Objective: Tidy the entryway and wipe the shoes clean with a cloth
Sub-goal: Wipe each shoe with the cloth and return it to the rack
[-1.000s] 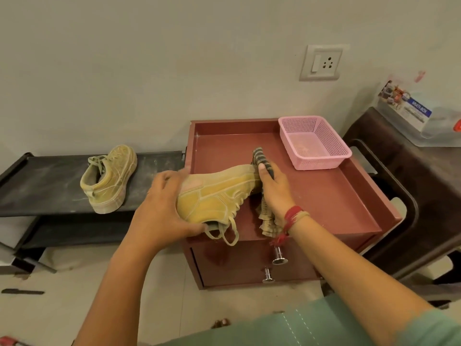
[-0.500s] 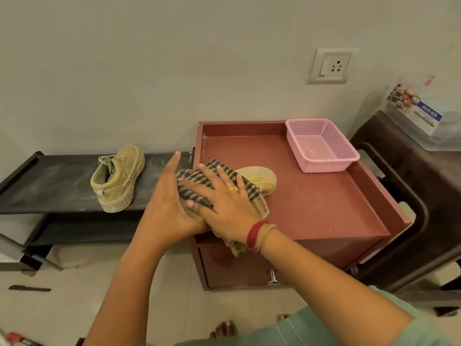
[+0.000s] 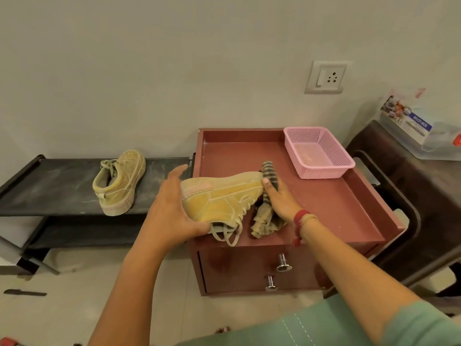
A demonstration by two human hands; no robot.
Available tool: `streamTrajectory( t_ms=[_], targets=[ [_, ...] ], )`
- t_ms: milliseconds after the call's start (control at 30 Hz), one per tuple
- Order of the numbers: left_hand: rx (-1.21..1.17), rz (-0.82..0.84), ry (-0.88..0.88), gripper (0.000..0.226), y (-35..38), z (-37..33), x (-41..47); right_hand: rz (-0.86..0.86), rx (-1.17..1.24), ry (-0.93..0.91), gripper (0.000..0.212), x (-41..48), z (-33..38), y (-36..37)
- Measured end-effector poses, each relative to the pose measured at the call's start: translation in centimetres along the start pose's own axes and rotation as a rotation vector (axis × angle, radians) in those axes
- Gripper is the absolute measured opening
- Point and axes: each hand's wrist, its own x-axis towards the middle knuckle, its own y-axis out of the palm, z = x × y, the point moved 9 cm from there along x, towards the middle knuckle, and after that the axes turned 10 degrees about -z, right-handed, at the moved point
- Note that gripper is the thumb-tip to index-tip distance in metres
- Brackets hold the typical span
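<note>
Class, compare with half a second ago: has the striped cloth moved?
Yes. The striped cloth has slid right along the held shoe, from its heel to its toe, toward the pink basket.

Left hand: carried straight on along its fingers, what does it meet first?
The left hand would likely meet the red cabinet's left rim first; depth unclear, it may clear it and reach the wall.

I have the left hand (image 3: pixel 172 211) cupped round the heel of the yellow shoe (image 3: pixel 224 198), which is tipped on its side with its laces dangling under the thumb. At the toe, my right hand (image 3: pixel 282 201) grips the striped cloth (image 3: pixel 270 172) against it, above the red cabinet top (image 3: pixel 324 203). Left of the left hand, the second shoe (image 3: pixel 119 181) sits on the black rack (image 3: pixel 55 186). A pink basket (image 3: pixel 324 171) lies beyond the right hand.
</note>
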Motion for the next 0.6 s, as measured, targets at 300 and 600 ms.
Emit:
streamTrajectory(
  t_ms=[300,600],
  targets=[
    [-0.024,-0.008,0.001,0.134,-0.1,0.0,0.2,-0.149,0.208,-0.189,0.029,-2.1,10.0,-2.4],
    [-0.065,-0.017,0.041,0.126,-0.1,-0.1,0.1,0.151,-0.515,-0.700,0.048,-8.6,11.3,8.1]
  ],
)
